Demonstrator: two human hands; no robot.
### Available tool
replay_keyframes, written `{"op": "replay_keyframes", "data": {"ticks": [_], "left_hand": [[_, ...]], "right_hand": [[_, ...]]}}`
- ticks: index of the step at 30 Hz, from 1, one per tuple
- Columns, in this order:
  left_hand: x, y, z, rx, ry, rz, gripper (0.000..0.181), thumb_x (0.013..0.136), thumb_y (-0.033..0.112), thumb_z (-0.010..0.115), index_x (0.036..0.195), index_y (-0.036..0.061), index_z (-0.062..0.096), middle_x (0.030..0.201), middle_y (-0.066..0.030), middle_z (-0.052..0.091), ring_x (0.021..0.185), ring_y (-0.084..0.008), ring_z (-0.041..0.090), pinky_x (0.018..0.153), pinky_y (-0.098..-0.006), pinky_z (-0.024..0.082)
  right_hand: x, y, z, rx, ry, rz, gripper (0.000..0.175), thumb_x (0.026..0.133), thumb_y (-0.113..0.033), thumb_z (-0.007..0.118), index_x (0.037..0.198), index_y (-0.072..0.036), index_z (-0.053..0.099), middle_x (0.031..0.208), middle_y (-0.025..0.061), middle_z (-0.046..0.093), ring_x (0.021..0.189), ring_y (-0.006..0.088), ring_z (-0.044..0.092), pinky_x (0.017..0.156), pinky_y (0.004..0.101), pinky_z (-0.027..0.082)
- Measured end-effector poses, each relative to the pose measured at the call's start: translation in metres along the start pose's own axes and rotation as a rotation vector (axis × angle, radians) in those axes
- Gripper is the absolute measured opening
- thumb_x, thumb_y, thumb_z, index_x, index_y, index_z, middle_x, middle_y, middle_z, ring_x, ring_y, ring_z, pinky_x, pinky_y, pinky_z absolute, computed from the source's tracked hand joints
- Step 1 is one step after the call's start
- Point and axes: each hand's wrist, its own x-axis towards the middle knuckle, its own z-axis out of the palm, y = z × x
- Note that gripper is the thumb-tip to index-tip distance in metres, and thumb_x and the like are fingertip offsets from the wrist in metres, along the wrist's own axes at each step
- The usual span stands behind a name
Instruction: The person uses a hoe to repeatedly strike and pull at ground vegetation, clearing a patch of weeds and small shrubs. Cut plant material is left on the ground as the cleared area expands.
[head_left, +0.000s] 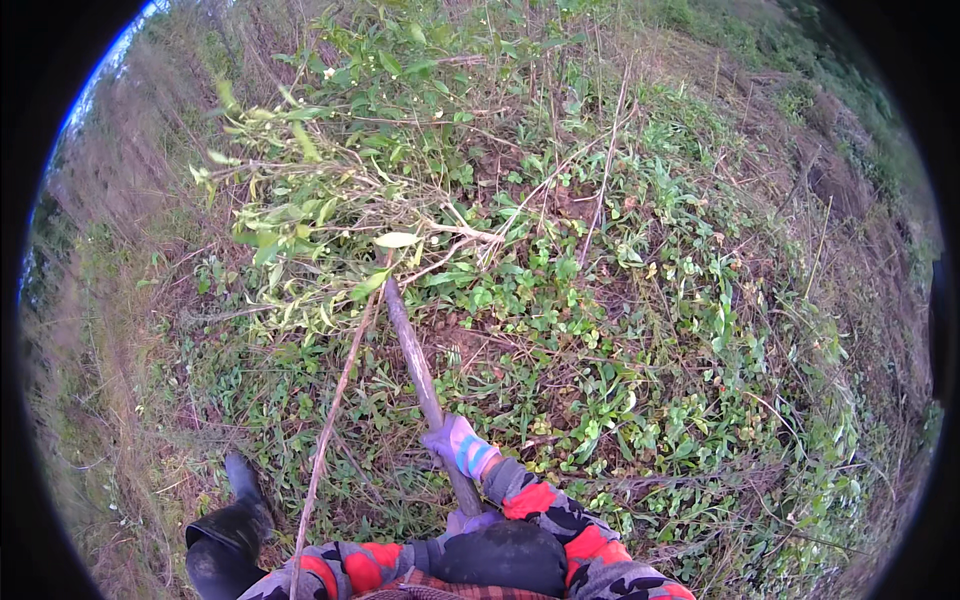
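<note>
My right hand (459, 447), in a purple glove with a striped cuff, grips a long wooden tool handle (415, 358). Lower down, close to my body, my left hand (474, 520) closes around the same handle near its rear end; my dark-clad knee partly hides it. The handle slants up and left, and its far end is hidden under a cut leafy branch (352, 187). That branch has pale woody stems that meet at a cut end on the right. A thin bare stick (330, 420) runs left of the handle, passing in front of my left sleeve.
A black rubber boot (244, 502) stands in the weeds at lower left. Low green weeds (600, 330) cover the slope. A leafy shrub with small white flowers (420, 67) grows ahead. Dry upright stalks (606, 172) rise right of the branch, and tall dry grass (112, 202) fills the left.
</note>
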Motion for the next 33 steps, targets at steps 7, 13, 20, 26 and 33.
{"op": "replay_keyframes", "data": {"ticks": [7, 13, 20, 26, 33], "left_hand": [[0.008, 0.004, -0.002, -0.049, 0.18, 0.052, 0.036, 0.091, 0.033, 0.06, 0.112, 0.0046, 0.065, 0.104, -0.0087, 0.068, 0.092, -0.0192, 0.068, 0.075, -0.0328, 0.054], [0.054, 0.076, -0.086, 0.405, -0.65, -0.079, 0.042, 0.093, 0.035, 0.06, 0.12, 0.004, 0.057, 0.099, -0.0138, 0.068, 0.094, -0.0197, 0.066, 0.081, -0.0362, 0.054], [0.086, 0.216, -0.196, 1.24, 0.475, 0.653, 0.052, 0.073, 0.026, 0.072, 0.121, 0.0107, 0.058, 0.125, -0.0128, 0.056, 0.117, -0.0329, 0.053, 0.098, -0.0461, 0.041], [0.126, 0.2, -0.306, 1.622, 0.737, -0.12, 0.085, 0.078, 0.037, 0.07, 0.149, 0.0171, 0.029, 0.151, -0.0136, 0.033, 0.133, -0.0381, 0.039, 0.108, -0.0528, 0.031], [0.171, 0.195, -0.329, 1.706, 0.519, -0.151, 0.032, 0.087, 0.032, 0.056, 0.109, 0.01, 0.065, 0.106, -0.0175, 0.067, 0.098, -0.0333, 0.065, 0.085, -0.0464, 0.049]], "right_hand": [[0.007, -0.058, 0.04, -0.404, -0.192, -0.164, 0.032, 0.079, -0.02, 0.066, 0.094, 0.007, 0.057, 0.068, 0.0163, 0.063, 0.058, 0.0286, 0.065, 0.051, 0.0399, 0.051], [0.02, -0.061, 0.028, -1.07, -0.233, -0.423, 0.026, 0.078, -0.022, 0.06, 0.09, 0.001, 0.067, 0.081, 0.0239, 0.068, 0.08, 0.0393, 0.068, 0.069, 0.0451, 0.054], [-0.09, 0.061, -0.067, -1.184, -0.35, 0.036, 0.027, 0.075, -0.023, 0.067, 0.092, -0.002, 0.069, 0.082, 0.0205, 0.068, 0.081, 0.0363, 0.068, 0.069, 0.0447, 0.053], [-0.193, 0.109, -0.078, -0.522, -0.35, 0.242, 0.03, 0.075, -0.026, 0.072, 0.09, 0.0, 0.068, 0.076, 0.0168, 0.068, 0.065, 0.0305, 0.066, 0.059, 0.038, 0.052], [-0.274, 0.069, -0.071, -0.308, -0.104, 0.295, 0.029, 0.075, -0.024, 0.073, 0.088, 0.001, 0.067, 0.074, 0.0136, 0.067, 0.061, 0.0263, 0.064, 0.056, 0.0353, 0.051]]}}
